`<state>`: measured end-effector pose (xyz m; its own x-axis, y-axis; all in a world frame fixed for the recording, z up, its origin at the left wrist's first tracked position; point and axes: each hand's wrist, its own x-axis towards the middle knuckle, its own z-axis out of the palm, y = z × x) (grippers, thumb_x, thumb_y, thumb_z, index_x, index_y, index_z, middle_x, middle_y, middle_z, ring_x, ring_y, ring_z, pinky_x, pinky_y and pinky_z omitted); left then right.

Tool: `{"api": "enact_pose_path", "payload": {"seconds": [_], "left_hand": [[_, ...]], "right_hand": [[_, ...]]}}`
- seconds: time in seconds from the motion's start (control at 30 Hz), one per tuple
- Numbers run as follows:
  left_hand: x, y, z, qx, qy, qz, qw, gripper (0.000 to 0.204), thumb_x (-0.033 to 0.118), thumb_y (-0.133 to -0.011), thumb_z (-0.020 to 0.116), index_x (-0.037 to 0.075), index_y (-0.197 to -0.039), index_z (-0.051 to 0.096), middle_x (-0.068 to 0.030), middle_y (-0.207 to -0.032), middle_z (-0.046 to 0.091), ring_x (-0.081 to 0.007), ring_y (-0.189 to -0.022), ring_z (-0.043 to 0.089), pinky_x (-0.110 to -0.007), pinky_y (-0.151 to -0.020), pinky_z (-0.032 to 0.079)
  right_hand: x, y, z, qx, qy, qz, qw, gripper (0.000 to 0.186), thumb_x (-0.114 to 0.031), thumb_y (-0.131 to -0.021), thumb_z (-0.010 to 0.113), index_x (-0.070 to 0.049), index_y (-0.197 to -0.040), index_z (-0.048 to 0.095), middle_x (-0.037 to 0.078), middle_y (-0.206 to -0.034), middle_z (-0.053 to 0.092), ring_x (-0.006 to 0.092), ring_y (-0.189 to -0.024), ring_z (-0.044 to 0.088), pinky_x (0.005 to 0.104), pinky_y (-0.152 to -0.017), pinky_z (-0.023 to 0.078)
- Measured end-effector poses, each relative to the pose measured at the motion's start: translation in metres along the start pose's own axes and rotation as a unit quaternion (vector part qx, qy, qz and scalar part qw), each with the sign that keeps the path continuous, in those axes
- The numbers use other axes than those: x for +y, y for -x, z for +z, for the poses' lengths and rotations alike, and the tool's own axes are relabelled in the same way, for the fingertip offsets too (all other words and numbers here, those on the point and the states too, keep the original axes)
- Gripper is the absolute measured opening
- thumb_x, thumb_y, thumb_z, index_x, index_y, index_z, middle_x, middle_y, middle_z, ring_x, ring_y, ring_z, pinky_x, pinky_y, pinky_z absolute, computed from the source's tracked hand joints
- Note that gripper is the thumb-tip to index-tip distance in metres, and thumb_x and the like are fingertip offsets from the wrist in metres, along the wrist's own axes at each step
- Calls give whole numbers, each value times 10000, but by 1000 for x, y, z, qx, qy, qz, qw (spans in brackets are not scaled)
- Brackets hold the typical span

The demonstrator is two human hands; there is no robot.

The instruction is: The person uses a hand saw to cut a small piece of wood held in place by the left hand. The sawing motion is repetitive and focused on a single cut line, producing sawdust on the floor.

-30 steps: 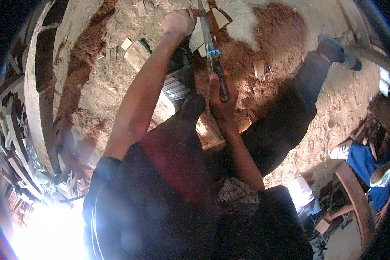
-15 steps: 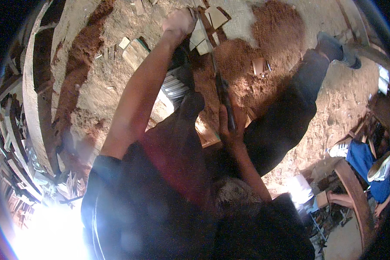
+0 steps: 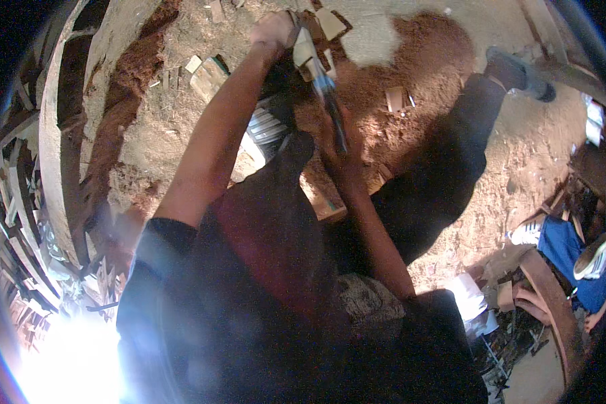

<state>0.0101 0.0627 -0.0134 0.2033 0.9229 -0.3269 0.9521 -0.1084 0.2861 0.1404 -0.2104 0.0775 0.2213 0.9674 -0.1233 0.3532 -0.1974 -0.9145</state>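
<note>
Tool (image 3: 331, 108) has swung up toward the wood piece (image 3: 305, 48) pinched in the left hand (image 3: 274, 30), its long axis running back down into the right hand (image 3: 343, 158), fist-closed on the handle.

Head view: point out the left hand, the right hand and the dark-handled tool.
left hand (image 3: 274, 30), head view, on the back of the fist.
right hand (image 3: 338, 149), head view, on the knuckles around the handle.
dark-handled tool (image 3: 330, 108), head view, on the shaft above the right hand.
</note>
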Motion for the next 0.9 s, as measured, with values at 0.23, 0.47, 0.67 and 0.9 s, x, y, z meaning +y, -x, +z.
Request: {"api": "enact_pose_path", "payload": {"seconds": [0.23, 0.47, 0.67, 0.9], "left_hand": [[-2, -2, -8, 32, -26, -20, 999, 432, 351, -964, 518, 47, -1158, 756, -248, -1234, 705, -419, -1159, 686, -517, -989, 547], [-10, -18, 0, 40, -18, -39, 998, 402, 276, -977, 496, 28, -1190, 731, -228, -1219, 719, -381, -1167, 694, -505, -989, 550], [-6, -1, -10, -50, -75, -11, 996, 386, 249, -993, 472, 41, -1189, 733, -234, -1273, 696, -391, -1179, 688, -521, -983, 550], [-1, -3, -6, -51, -74, 11, 996, 425, 263, -1030, 398, 48, -1213, 716, -216, -1267, 703, -378, -1144, 706, -525, -972, 554]], "right_hand": [[-10, 32, -8, -9, 1, 105, 994, 282, -209, -1046, 591, 2, -1228, 630, 213, -953, 706, 317, -820, 707, 426, -723, 548], [-21, -14, 12, 41, 23, -13, 999, 300, -248, -1059, 582, 13, -1188, 656, 190, -937, 703, 265, -826, 698, 397, -713, 540], [-7, 13, 18, 23, -28, -6, 999, 387, -234, -1067, 553, 15, -1362, 584, 174, -1007, 713, 282, -882, 694, 398, -781, 540], [4, -6, -1, -106, -3, 62, 992, 414, -273, -1059, 581, -39, -1400, 576, 165, -988, 705, 244, -822, 681, 387, -735, 541]]}}
